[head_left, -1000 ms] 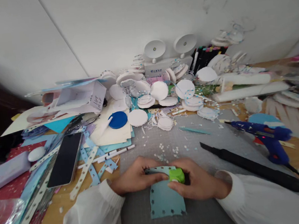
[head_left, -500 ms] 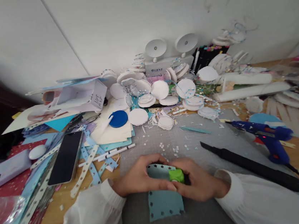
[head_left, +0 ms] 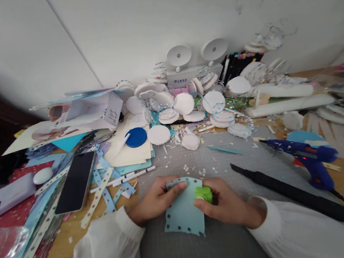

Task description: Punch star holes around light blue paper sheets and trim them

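A piece of light blue paper (head_left: 184, 210) hangs over the grey cutting mat, with small flower-shaped holes along its top, left and bottom edges. My left hand (head_left: 157, 201) pinches it at the upper left, thumb on the face and fingers behind. In my right hand (head_left: 228, 201) is a small green craft punch (head_left: 203, 194), gripped between thumb and fingers at the paper's right edge. Whether the paper sits inside the punch's slot I cannot tell. Tiny punched bits (head_left: 192, 169) lie scattered on the mat just beyond my hands.
A blue hot glue gun (head_left: 302, 153) with a red light rests at the right, near a long black tool (head_left: 290, 190). Blue tweezers (head_left: 225, 150) lie ahead. White discs (head_left: 184, 103) crowd the back. A phone (head_left: 75, 182) and punched strips (head_left: 97, 197) are at left.
The light blue paper has gone from curled between my hands to flatter and more upright. My left thumb has moved up and away from the punch, which stays in my right hand.
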`<state>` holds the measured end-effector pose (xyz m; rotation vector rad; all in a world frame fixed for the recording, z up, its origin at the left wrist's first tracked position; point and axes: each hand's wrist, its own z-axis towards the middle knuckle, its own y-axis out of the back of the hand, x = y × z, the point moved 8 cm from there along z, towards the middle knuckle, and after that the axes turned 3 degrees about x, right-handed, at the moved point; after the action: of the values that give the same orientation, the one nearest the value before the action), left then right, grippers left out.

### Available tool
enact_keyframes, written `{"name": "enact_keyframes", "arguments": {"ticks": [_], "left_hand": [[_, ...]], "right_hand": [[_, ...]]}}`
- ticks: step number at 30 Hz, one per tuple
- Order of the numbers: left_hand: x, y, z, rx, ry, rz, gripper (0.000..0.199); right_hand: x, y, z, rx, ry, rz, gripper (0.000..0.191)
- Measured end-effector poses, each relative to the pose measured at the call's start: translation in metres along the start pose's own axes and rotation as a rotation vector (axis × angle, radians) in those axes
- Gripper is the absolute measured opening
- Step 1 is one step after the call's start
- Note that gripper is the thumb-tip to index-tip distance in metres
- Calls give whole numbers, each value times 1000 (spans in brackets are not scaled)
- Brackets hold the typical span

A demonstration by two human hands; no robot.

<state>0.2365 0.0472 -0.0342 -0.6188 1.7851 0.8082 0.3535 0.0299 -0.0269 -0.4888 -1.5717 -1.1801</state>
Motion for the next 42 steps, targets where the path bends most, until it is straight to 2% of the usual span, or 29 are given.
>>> {"name": "enact_keyframes", "arguments": {"ticks": [4, 12, 16, 21, 23, 27, 32, 37, 42], "left_hand": [[2, 7, 0, -82, 8, -44, 42], [-5, 2, 0, -16, -64, 13, 41], [-5, 2, 0, -12, -52, 5, 44], [-4, -3, -3, 46, -41, -113, 36], [-5, -6, -4, 68, -24, -178, 44], [-7, -11, -4, 81, 24, -226, 50], [-8, -12, -2, 104, -23, -242, 47], [-3, -12, -2, 90, -61, -124, 32], [1, -13, -1, 107, -44, -156, 37]], "right_hand": [[-1, -7, -2, 82, 18, -40, 26], [-2, -4, 0, 46, 10, -10, 27], [4, -7, -1, 85, 56, 8, 26], [14, -5, -4, 87, 121, 26, 20], [14, -5, -4, 88, 102, 38, 18], [16, -3, -5, 42, 111, 4, 23], [14, -4, -5, 8, 124, -29, 29], [0, 4, -4, -103, 21, -8, 31], [0, 5, -2, -79, 32, -24, 27]]}}
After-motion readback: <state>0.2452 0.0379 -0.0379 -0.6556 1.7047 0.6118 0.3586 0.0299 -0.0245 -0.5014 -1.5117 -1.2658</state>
